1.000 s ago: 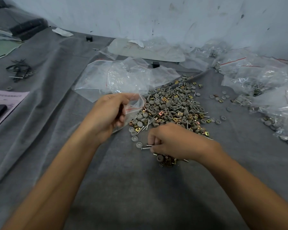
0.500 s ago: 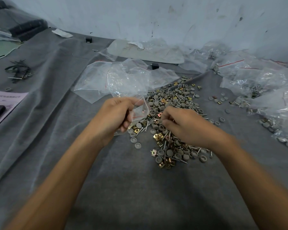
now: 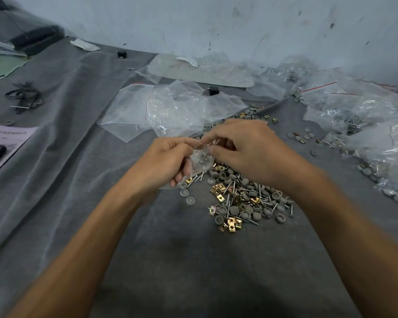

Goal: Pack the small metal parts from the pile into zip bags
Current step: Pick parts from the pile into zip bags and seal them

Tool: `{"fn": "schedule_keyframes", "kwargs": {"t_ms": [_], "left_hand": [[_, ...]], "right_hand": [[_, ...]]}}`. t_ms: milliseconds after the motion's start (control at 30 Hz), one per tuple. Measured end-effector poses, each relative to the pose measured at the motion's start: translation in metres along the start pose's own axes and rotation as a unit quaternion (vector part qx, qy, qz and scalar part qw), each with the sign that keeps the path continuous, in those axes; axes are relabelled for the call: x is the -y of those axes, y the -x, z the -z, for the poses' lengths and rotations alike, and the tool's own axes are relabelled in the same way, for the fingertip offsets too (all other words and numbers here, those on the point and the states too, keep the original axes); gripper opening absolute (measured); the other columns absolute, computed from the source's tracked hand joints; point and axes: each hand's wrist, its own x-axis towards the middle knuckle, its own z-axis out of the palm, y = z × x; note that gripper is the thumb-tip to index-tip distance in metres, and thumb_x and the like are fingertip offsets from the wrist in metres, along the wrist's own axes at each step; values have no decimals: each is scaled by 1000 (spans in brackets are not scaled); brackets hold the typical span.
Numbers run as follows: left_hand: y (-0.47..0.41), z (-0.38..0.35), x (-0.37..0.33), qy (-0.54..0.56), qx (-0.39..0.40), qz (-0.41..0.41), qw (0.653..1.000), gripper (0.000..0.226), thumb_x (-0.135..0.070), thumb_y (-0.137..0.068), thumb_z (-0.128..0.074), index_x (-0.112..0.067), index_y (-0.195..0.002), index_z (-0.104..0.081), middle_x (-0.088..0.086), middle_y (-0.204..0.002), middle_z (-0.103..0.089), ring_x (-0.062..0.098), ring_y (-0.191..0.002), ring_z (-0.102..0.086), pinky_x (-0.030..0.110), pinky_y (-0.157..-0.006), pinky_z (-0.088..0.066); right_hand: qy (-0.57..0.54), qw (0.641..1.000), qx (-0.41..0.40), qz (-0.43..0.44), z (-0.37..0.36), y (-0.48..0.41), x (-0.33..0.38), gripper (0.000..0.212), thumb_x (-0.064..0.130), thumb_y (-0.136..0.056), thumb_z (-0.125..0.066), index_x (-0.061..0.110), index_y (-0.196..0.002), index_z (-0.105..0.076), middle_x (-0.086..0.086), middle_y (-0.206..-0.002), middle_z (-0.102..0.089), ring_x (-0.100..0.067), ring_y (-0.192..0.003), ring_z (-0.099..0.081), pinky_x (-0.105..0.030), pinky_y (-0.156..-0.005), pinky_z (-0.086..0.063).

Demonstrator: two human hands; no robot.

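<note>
While the left hand [image 3: 170,161] grips the small zip bag [image 3: 201,158] and the right hand [image 3: 244,148] pinches its mouth, above the pile [image 3: 239,203], a slack opening could spill parts onto the grey cloth [image 3: 170,260]

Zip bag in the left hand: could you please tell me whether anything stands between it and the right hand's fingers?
Nothing visible does. The right hand already touches the top edge of the zip bag with its fingertips, and the left hand holds that bag beside the pile of parts.
</note>
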Motion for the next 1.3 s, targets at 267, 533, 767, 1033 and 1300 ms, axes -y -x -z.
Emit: {"fn": "schedule_keyframes", "kwargs": {"t_ms": [267, 533, 767, 1033, 1300], "left_hand": [[2, 1, -4, 13, -3, -8, 1000, 30, -9, -100, -44, -17, -112, -71, 2, -53, -54, 11, -43, -43, 21, -38, -35], [4, 3, -11, 30, -40, 8, 999, 36, -2, -98, -40, -15, -108, -72, -1, -50, -49, 11, -42, -38, 22, -37, -31], [6, 2, -13, 26, -41, 20, 999, 36, -1, -99, -39, -15, -109, -72, -1, -51, -49, 11, -43, -39, 21, -38, -31], [6, 5, -12, 23, -36, 19, 999, 36, -3, -99, -40, -15, -109, -72, -1, -52, -50, 10, -44, -39, 21, -38, -33], [7, 6, -11, 23, -33, 18, 999, 36, -3, -99, -40, -15, -110, -72, -1, -52, -50, 10, -43, -40, 20, -37, -34]], "right_hand": [[-105, 994, -1, -11, -2, -1, -2, 16, 27, -94, -71, 32, -109, -70, 14, -91, -71, -2, -86, -67, -26, -78, -58], [10, 988, 149, -41, -7, 21, -28, 14, 22, -94, -69, 35, -98, -72, 21, -89, -67, 8, -83, -61, -10, -70, -41], [81, 959, 259, -77, -29, 27, -34, 18, 18, -92, -64, 24, -105, -74, 10, -96, -70, -7, -91, -61, -26, -78, -48], [145, 956, 250, -55, -33, 25, -45, 26, 16, -100, -56, 27, -122, -64, 7, -106, -49, -16, -105, -52, -30, -82, -38], [159, 956, 243, -42, -43, 28, -52, 20, 35, -97, -65, 21, -109, -59, 7, -102, -50, -16, -98, -52, -30, -78, -39]]}}
